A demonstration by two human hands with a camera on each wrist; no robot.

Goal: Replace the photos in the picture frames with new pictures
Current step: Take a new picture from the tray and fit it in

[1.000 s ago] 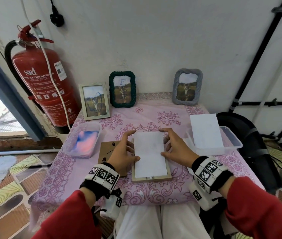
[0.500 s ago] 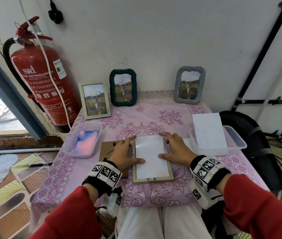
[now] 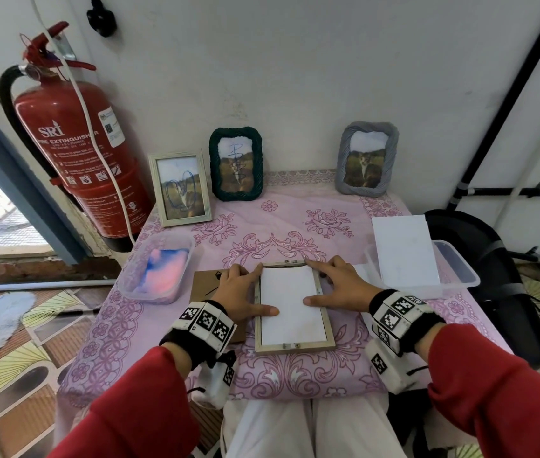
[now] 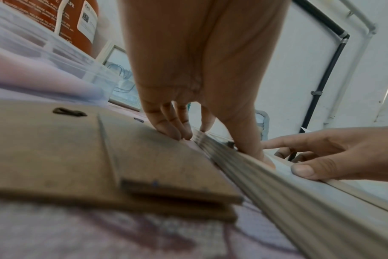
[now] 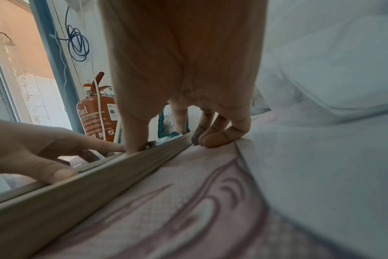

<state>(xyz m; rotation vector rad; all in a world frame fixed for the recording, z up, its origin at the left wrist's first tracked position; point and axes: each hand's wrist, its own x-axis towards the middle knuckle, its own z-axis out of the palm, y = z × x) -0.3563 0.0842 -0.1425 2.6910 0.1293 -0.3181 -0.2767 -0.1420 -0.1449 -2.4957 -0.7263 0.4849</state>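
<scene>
A pale wooden frame point(image 3: 294, 307) lies face down near the front edge of the worktop point(image 3: 298, 223), which wears a pink cloth with purple floral print, and a white sheet point(image 3: 290, 305) rests in its recess, short of the frame's far end, where a dark strip shows. The left hand point(image 3: 238, 292) lies flat with straight fingers, forefinger at the frame's far left corner and thumb pressing the sheet; the right hand point(image 3: 336, 290) mirrors it at the far right corner, so neither grip closes round anything. Just left of the frame, partly under the left hand, lies a brown fibreboard backing point(image 3: 209, 285) with a small metal hanger. A clear plastic tub point(image 3: 154, 269) of pink and blue material stands at the left edge; another tub point(image 3: 456, 269) at the right edge carries white sheets point(image 3: 404, 251) propped across it. Bare cloth lies between the frame and the back edge, where three standing frames lean on the wall: pale wood point(image 3: 180, 187), dark green rope-textured point(image 3: 236, 164), grey rope-textured point(image 3: 366, 158). A red extinguisher point(image 3: 80, 153) hangs off the left side. Both wrist views are blurred up close; the sheet's face is hidden.
</scene>
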